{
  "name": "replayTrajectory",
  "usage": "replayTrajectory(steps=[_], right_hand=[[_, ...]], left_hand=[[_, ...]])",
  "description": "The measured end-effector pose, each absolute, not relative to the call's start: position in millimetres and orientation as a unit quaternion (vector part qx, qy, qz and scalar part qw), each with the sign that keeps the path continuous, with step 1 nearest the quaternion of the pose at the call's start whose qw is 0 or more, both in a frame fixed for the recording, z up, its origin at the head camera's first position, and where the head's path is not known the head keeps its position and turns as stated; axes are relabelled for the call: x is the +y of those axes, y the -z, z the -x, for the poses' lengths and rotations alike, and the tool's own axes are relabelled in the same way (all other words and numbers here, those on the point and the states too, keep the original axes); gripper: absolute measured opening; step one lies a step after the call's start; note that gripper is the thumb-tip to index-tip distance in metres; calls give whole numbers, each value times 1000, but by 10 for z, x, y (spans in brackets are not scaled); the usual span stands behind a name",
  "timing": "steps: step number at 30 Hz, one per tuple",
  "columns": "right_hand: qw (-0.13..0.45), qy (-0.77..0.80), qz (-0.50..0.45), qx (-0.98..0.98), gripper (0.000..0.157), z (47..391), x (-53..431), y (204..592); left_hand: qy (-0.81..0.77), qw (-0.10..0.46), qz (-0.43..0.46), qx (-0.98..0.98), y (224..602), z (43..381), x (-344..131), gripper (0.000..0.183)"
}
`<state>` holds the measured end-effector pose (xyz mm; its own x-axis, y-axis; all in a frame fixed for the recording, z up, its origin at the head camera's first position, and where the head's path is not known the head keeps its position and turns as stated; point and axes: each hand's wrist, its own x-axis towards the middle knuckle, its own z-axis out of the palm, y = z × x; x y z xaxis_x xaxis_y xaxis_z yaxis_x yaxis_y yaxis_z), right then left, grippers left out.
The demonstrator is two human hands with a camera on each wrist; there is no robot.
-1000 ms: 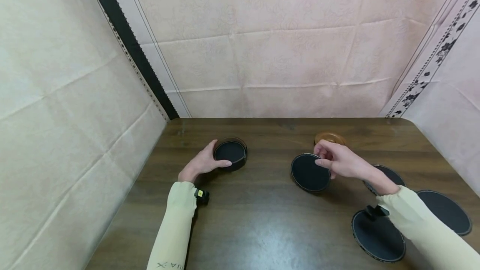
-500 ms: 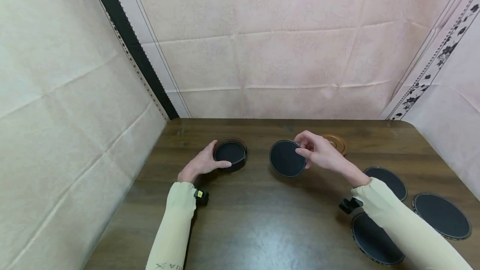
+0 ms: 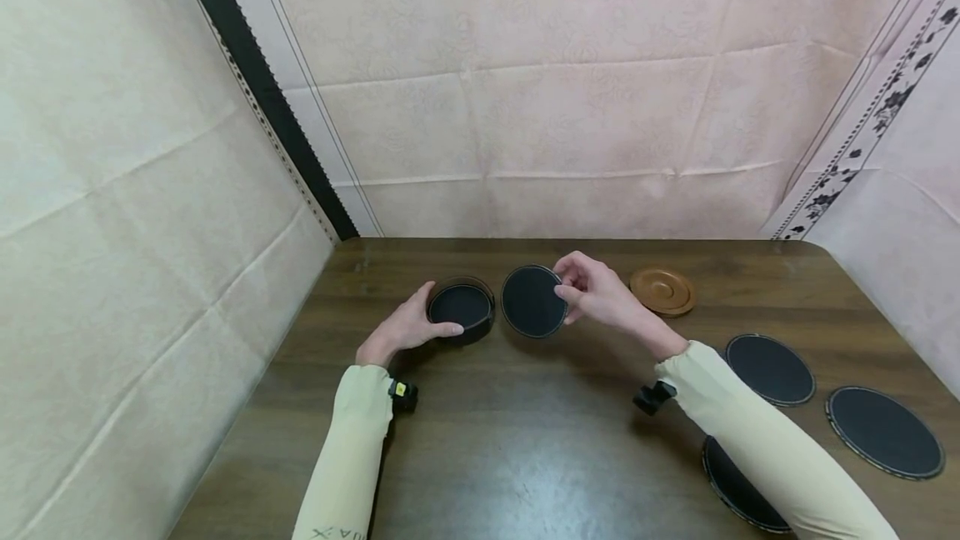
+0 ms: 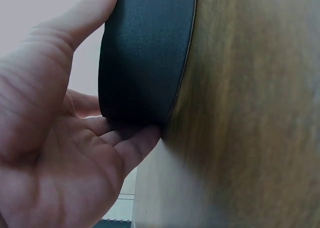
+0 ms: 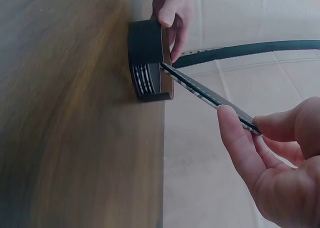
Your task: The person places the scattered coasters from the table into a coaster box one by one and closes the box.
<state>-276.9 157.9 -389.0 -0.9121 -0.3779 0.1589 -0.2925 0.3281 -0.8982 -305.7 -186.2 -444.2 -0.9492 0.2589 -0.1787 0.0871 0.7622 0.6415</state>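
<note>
A round black coaster [image 3: 531,302] is pinched at its right edge between the thumb and fingers of my right hand [image 3: 600,297]. It is tilted, just right of a short black cylindrical coaster holder [image 3: 484,327] on the table. My left hand [image 3: 405,325] grips that holder from its left side, the thumb in front and the fingers behind. In the right wrist view, the holder [image 5: 145,40] has a cut-out in its side showing several stacked coasters [image 5: 144,79]. There the held coaster [image 5: 210,95] overlaps the holder's top rim.
A brown wooden disc [image 3: 662,291] lies at the back of the wooden table [image 3: 487,440]. Three more black coasters lie at the right: one [image 3: 770,369] behind my sleeve, one [image 3: 885,432] farther right, and one [image 3: 738,486] partly under the sleeve. Pale cloth walls [image 3: 562,107] enclose the table.
My right hand has carried the coaster leftward and slightly back, from near the wooden disc to beside the holder. The disc shows fully now. My left hand and the holder have stayed in place.
</note>
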Motion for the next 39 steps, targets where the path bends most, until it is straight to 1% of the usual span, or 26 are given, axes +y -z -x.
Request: replayTrajectory(steps=[10, 18, 24, 29, 39], right_hand=[[34, 589, 190, 785, 28, 2901, 1264, 3938], [24, 632, 162, 758, 29, 2991, 977, 3997], [19, 648, 136, 749, 30, 2999, 789, 4031], [24, 652, 124, 748, 30, 2983, 682, 4058], [20, 674, 114, 730, 30, 3052, 525, 4279]], left_hand=[[-330, 125, -101, 930, 4454, 3058, -1887, 121], [-338, 124, -99, 928, 4454, 3058, -1885, 117], [-344, 121, -104, 925, 4461, 3071, -1871, 116], [-357, 112, -117, 920, 4460, 3076, -1866, 111], [-357, 106, -128, 919, 4472, 3088, -1870, 110]])
